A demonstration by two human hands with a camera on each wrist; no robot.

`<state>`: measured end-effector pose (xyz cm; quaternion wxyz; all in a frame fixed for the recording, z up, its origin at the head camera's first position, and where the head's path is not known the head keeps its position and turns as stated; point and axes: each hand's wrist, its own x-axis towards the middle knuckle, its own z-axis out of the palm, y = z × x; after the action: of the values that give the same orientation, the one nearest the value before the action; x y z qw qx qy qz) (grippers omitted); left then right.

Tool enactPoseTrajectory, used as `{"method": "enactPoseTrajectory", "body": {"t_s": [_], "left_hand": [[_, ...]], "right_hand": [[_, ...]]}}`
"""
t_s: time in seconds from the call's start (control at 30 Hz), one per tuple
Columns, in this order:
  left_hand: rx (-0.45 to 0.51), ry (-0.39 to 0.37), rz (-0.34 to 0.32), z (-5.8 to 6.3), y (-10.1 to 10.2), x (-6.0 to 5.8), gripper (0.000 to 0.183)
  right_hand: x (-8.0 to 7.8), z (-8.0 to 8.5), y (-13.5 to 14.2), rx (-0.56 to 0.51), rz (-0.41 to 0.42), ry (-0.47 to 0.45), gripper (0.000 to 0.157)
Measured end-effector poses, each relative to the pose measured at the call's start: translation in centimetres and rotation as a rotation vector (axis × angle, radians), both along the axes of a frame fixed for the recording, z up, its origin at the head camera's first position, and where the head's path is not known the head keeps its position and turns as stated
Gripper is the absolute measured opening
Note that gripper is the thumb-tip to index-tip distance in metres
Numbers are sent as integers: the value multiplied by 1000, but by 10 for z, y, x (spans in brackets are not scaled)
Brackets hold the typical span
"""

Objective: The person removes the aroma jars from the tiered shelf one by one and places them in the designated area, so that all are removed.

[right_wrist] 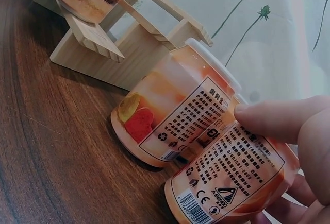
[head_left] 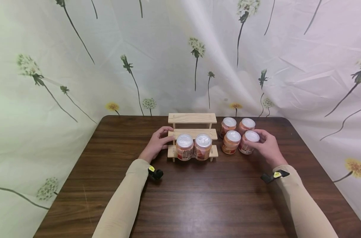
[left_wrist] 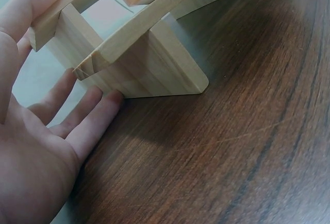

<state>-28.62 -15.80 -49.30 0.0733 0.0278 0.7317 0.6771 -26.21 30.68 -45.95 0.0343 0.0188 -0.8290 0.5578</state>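
Dandelion-printed pale cloth (head_left: 168,43) behind a dark wood-grain table (head_left: 204,198)

Bright, soft light fills the head view, its source outside the frame. The cloth (head_left: 165,66) looks washed out, tinted green at the left and pink at the upper right, with a pale sheen running diagonally from the upper middle. Hazy glare sits on the counter (head_left: 195,211) at bottom centre, and small glints speckle the lids (head_left: 233,136). A soft shadow lies just left of the right sleeve (head_left: 303,201). Both wrist views are dimmer: in the left one, shade gathers beneath the rack (left_wrist: 154,69); in the right one, the larger print on the jars (right_wrist: 178,110) reads clearly.
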Motion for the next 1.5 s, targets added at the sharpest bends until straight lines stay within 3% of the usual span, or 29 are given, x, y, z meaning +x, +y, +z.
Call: {"method": "enactPoseTrajectory", "body": {"t_s": [0.33,0.67,1.07,1.3,1.5], "left_hand": [[-3,-6,-5,0,-1,0,35],[3,-1,-7,2,0,0,38],[11,-8,-15,3,0,1,40],[8,-6,-9,1,0,0,38],[13,-3,-7,0,-1,0,37]], "right_hand": [[5,6,1,11,26,1,72],[11,22,-6,7,48,157,72],[25,52,-46,65,92,299,64],[32,57,-78,63,220,333,61],[35,47,-108,97,335,349,65]]}}
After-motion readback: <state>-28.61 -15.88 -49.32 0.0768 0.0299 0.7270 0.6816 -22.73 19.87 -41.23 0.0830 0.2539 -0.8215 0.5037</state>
